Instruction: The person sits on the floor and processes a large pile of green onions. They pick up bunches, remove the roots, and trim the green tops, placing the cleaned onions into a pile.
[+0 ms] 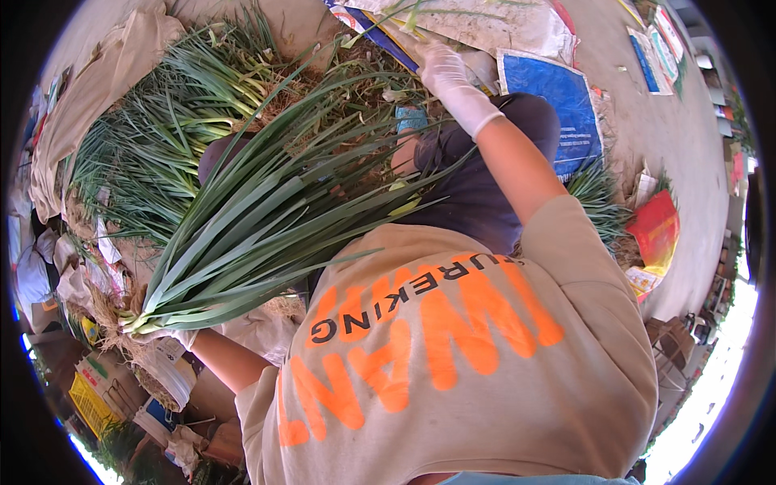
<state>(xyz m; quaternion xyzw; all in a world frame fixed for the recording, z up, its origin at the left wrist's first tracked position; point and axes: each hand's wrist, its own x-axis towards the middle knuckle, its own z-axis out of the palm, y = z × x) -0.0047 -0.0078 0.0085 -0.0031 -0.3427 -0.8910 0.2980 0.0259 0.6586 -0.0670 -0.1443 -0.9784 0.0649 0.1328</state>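
My left hand (173,335), in a thin white glove, grips a large bunch of long green onions (242,236) near the pale root end. Their shaggy roots (109,324) hang beyond the hand, and the leaves fan out across my lap towards the upper right. My right hand (445,76), also gloved, reaches out over the edge of a printed woven sack (391,39). Beside its fingertips lies a pale green onion scrap (412,23); whether the fingers hold it is unclear.
At the upper left, more green onions (151,133) lie piled, partly under a beige cloth (100,103). Loose trimmings (364,79) cover the ground ahead. A blue sack (548,109) lies by my right knee, with onion leaves (597,200) below it. A yellow crate (91,403) stands lower left.
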